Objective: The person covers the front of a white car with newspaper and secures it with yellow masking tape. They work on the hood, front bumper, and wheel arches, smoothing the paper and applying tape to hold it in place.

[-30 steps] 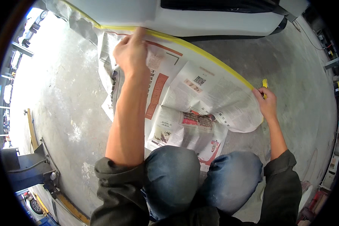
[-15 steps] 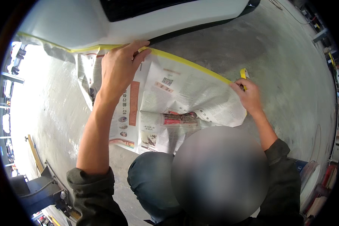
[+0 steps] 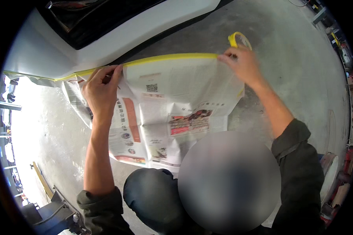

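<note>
Pinched in the left grip (image 3: 100, 92), at left centre: the yellow tape (image 3: 168, 58) bordering the far edge of the newspaper (image 3: 157, 111), with thumb and fingers bent toward the right, just beside the lower edge of the white car (image 3: 106, 49). Extended from near to far, almost straight, with the left forearm (image 3: 100, 156) bare below a rolled dark sleeve (image 3: 102, 207). Pinched in the right grip (image 3: 243, 64), slightly blurred: the right end of the same taped edge, with fingertips pointing left and the right forearm (image 3: 276, 109) slanting in from near right. Just beyond the right knuckles, the tape roll (image 3: 233, 40); cannot tell whether grasped by the curled fingers. Stretched between both grips, above the grey floor (image 3: 290, 78): the creased newspaper, reaching nearward to the left knee (image 3: 153, 196).
</note>
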